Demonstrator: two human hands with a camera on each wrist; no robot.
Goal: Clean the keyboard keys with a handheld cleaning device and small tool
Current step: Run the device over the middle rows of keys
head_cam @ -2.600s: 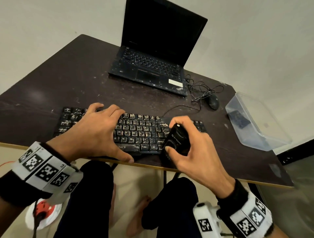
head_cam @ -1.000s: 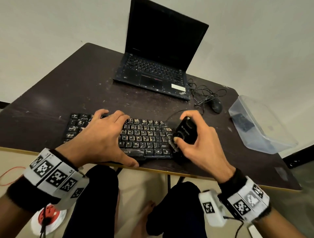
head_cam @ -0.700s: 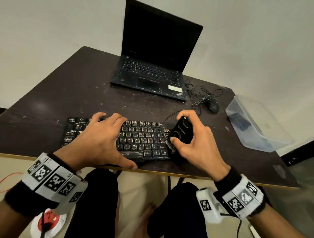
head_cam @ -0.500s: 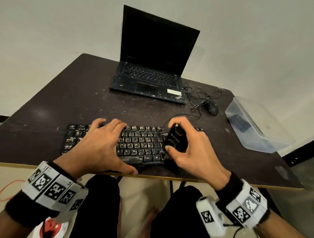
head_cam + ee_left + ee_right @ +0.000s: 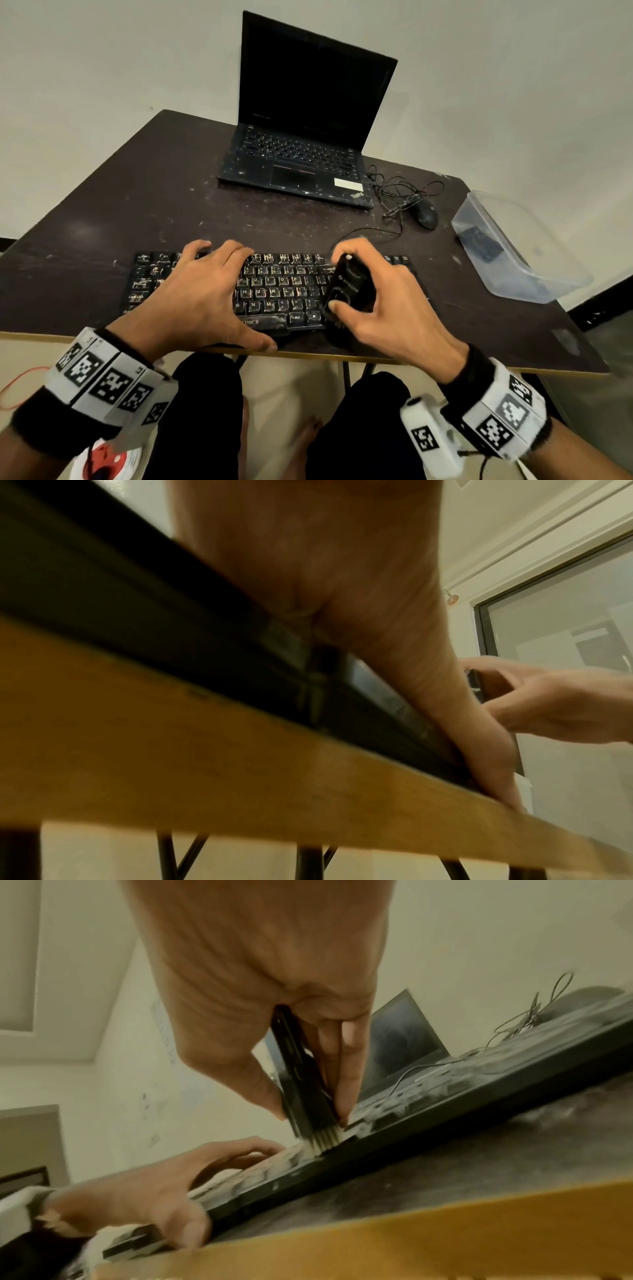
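Note:
A dusty black keyboard lies along the near edge of the dark table. My left hand lies flat over its left half, fingers spread on the keys, thumb at the front edge. My right hand grips a black handheld cleaning device upright over the keyboard's right part. In the right wrist view the device ends in brush bristles that touch the keys. In the left wrist view the left palm rests on the keyboard.
An open black laptop stands at the back of the table. To its right sit a wired mouse with a tangled cable and a clear plastic box at the right edge. My knees are under the table's front edge.
The right hand with the device has shifted back and forth over the keyboard's right part and now sits slightly nearer the front row. The left hand has stayed on the keys.

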